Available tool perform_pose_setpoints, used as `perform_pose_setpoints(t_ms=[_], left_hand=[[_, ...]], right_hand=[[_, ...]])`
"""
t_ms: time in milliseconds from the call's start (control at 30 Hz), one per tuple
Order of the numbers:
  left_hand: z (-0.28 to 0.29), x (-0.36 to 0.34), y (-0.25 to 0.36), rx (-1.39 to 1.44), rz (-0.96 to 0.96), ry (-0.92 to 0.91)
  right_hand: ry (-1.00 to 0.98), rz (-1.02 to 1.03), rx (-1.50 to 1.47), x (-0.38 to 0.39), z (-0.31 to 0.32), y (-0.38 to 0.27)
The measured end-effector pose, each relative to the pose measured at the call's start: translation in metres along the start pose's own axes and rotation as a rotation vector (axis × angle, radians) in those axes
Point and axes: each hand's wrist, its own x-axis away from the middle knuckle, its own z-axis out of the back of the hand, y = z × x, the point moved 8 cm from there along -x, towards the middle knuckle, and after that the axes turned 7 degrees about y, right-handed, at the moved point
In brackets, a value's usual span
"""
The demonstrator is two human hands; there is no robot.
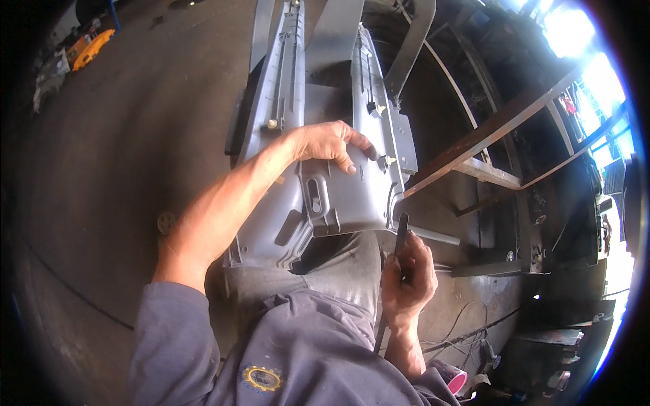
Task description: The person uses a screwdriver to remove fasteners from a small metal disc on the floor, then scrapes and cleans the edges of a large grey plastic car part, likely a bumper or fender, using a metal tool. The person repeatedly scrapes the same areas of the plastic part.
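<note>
Grey panels (347,196) side by side; dark bar (402,230)

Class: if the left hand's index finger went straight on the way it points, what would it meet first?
Along the grey panel, the left hand would likely first meet the small pale clip near the panel's right edge, though depth there is hard to judge.

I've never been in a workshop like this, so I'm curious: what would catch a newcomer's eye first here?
Probably the long grey moulded panels in the middle, with the person's left hand over them. Just below right, the right hand holds up a dark flat strip. White glare fills the upper right, and an orange piece stands out at upper left.
</note>
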Motion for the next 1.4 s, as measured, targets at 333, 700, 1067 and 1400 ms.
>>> perform_pose_setpoints(t_ms=[333,700,1067,1400], left_hand=[[0.003,-0.004,-0.009,0.063,0.004,-0.019],[0.003,-0.002,0.000,-0.011,-0.061,0.053],[-0.001,0.002,0.003,-0.029,-0.068,0.026],[0.002,-0.002,-0.001,-0.101,-0.107,0.035]], right_hand=[[-0.049,0.023,0.041,-0.014,-0.014,0.003],[-0.138,-0.025,0.137,-0.039,-0.051,0.006],[-0.270,0.073,0.286,-0.036,-0.082,0.018],[-0.269,0.100,0.293,-0.038,-0.087,0.021]])
